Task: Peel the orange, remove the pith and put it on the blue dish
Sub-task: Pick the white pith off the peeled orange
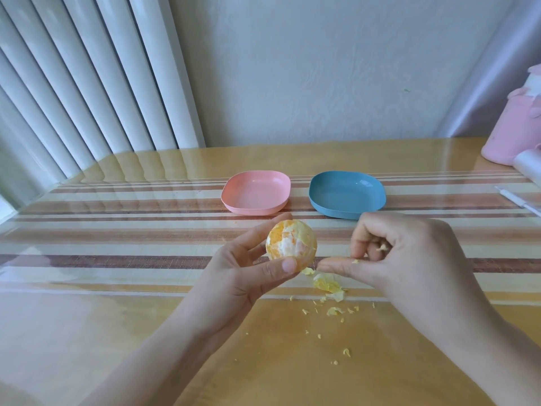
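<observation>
My left hand (246,273) holds the peeled orange (291,243) between thumb and fingers above the table; white pith still streaks its surface. To the right of it, my right hand (404,259) has its fingers curled, with small bits of pith stuck to the fingertips. The blue dish (347,197) lies empty behind my hands, a little to the right. Peel and pith scraps (328,284) lie on the table below the orange.
An empty pink dish (256,192) sits left of the blue one. At the far right stand a pink container (512,127) and a white pen-like object (516,200). Small yellow crumbs dot the striped table (117,230). The wall is close behind.
</observation>
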{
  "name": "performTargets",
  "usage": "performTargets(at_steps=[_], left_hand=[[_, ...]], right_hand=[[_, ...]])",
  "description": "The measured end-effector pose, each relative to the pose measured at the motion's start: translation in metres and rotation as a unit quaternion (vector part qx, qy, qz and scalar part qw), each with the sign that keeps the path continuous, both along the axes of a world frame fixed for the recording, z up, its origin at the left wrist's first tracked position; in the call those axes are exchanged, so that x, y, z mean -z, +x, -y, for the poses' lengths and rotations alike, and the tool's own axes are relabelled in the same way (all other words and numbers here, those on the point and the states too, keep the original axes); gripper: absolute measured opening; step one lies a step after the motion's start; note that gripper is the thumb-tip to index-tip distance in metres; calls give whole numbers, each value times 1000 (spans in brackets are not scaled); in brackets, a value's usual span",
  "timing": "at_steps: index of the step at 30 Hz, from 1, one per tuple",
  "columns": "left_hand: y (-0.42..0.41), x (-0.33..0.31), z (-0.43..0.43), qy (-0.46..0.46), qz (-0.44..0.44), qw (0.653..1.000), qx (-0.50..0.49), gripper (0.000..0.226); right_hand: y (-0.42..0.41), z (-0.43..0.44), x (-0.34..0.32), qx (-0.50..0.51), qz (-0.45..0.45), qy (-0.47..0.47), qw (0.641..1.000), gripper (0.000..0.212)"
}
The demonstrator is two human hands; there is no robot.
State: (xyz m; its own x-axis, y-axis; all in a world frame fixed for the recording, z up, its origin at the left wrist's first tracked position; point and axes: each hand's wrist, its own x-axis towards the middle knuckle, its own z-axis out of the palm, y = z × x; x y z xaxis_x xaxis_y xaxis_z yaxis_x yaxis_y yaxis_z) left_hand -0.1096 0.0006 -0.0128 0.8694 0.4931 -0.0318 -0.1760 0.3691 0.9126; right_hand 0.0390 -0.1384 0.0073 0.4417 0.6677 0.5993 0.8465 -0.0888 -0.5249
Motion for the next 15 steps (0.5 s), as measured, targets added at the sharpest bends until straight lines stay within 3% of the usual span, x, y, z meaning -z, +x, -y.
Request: performTargets(at_steps=[4,7,11,15], left_hand=[[0,0,0,29,-16,999,-4,66],[0,-1,-1,37,-26,999,-10,65],[0,-1,-2,23,-24,999,-28,59],[1,0,-2,19,-19,999,-24,60]], right_hand=[[1,-1,6,-42,8,-5,999,15],[1,0,10,-72,-20,-20,997,31],[5,-1,14,-69,21,-44,996,48],[3,-1,8,-63,-79,-29,994,30]])
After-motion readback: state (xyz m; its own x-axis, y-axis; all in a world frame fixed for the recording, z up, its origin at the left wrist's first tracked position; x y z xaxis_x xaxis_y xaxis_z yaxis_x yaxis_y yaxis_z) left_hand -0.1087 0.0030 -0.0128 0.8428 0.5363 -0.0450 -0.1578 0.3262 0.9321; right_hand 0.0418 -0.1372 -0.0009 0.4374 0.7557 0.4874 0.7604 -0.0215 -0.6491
